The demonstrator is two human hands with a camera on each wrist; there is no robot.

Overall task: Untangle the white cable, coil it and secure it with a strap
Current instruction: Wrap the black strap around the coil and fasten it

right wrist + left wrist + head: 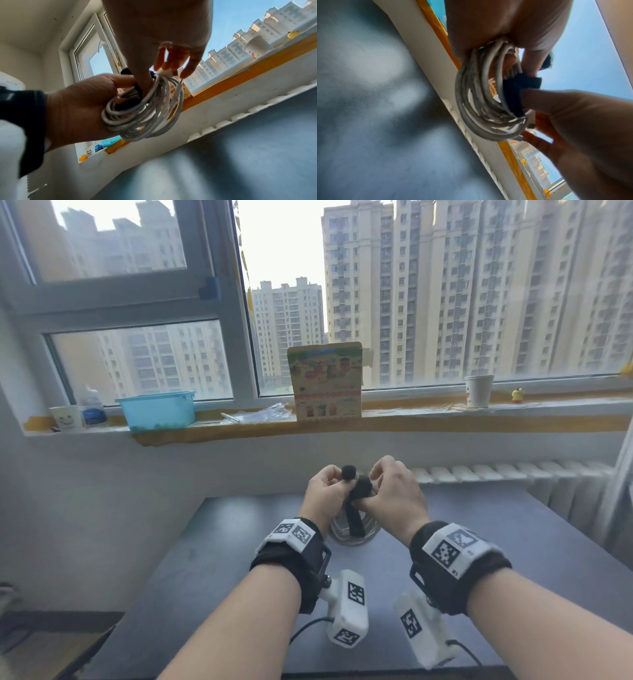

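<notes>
The white cable (352, 537) is wound into a coil of several loops and hangs in the air above the dark table (205, 559). A black strap (358, 501) wraps across the coil's top, one end sticking up beside my left thumb. My left hand (334, 484) grips the coil's top with curled fingers. My right hand (376, 486) pinches the strap against the coil. In the left wrist view the coil (476, 102) hangs from my palm, and the right thumb presses the strap (515, 92). In the right wrist view the coil (142, 116) shows a white plug (166, 73) near my fingertips.
Beyond the table a windowsill holds a blue basin (157, 410), a colourful carton (327, 381), a paper cup (478, 390) and a smiley cup (66, 417). A white radiator (513, 474) runs along the wall at the right.
</notes>
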